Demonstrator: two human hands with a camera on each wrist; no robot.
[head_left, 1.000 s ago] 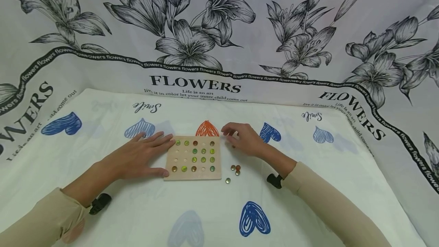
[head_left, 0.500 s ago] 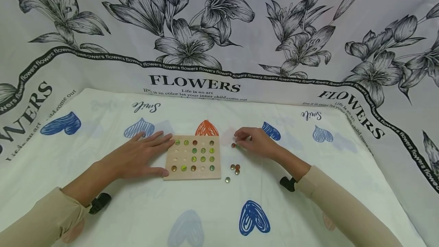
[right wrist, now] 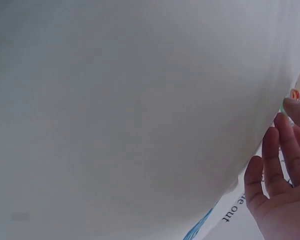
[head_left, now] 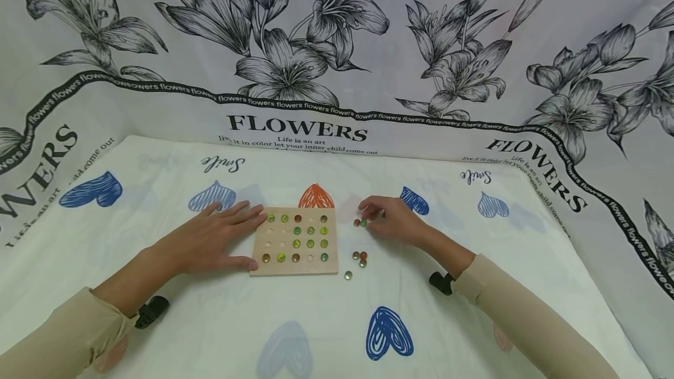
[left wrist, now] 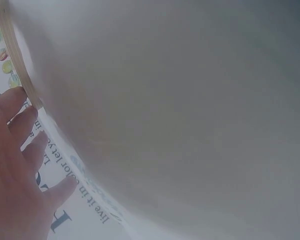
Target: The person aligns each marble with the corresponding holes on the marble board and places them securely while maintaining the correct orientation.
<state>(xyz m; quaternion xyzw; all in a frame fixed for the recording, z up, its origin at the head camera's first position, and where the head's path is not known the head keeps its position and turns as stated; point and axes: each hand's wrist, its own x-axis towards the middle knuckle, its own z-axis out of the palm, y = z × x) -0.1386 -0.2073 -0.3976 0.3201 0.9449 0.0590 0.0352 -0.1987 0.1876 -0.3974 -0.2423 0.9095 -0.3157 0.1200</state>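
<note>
A light wooden board [head_left: 295, 268] with rows of round holes lies on the white cloth in the head view, many holes filled with green, yellow and brown glass marbles. My left hand [head_left: 205, 238] rests with fingers spread on the board's left edge; in the left wrist view its fingertips [left wrist: 15, 100] meet the board's side. To the right of the board, my right hand [head_left: 392, 221] pinches a green marble [head_left: 363, 223] between thumb and finger, low over the cloth. A reddish-brown marble [head_left: 356, 223] lies right beside it.
Several loose marbles [head_left: 356, 255] lie in a small cluster right of the board. One more marble [head_left: 348, 275] sits nearer the front. Behind the cloth [head_left: 447, 320] with printed hearts rises a flower-patterned fabric backdrop [head_left: 368, 92].
My right hand has moved right, away from the board's upper right corner, uncovering the reddish-brown marble. The green marble now shows at its fingertips. My left hand stays in place.
</note>
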